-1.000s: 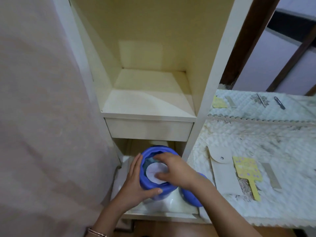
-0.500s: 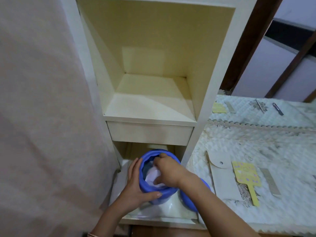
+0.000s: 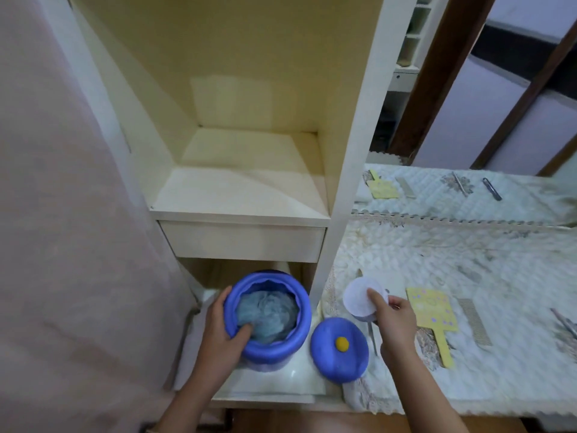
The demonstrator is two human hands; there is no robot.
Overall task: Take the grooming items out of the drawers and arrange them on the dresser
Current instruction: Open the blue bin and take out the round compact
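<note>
Pale pink fabric curtain (image 3: 59, 214) fills the left side, hanging against the cream wooden shelf unit (image 3: 362, 151). Upper cubby of the unit open; a closed cream drawer front (image 3: 242, 242) beneath its shelf board. Far right, dark brown wooden beams (image 3: 437, 89) slant across a pale lilac wall (image 3: 487, 120). A small white cubby rack (image 3: 409, 42) shows behind the unit's right upright.

The open jar (image 3: 268, 317) is bright blue-violet, with a scalloped inner rim and a grey-blue fluffy puff (image 3: 267, 315) inside. Its lid (image 3: 339, 350) is the same blue with a yellow knob in the middle. The round pad (image 3: 363, 296) is plain white. The hand mirror (image 3: 432, 312) is pale yellow with small lilac dots. The quilted cover (image 3: 468, 264) is white with faded grey-brown flowers. The shelf unit (image 3: 246, 189) is cream. The curtain (image 3: 62, 214) is dusty pink.
</note>
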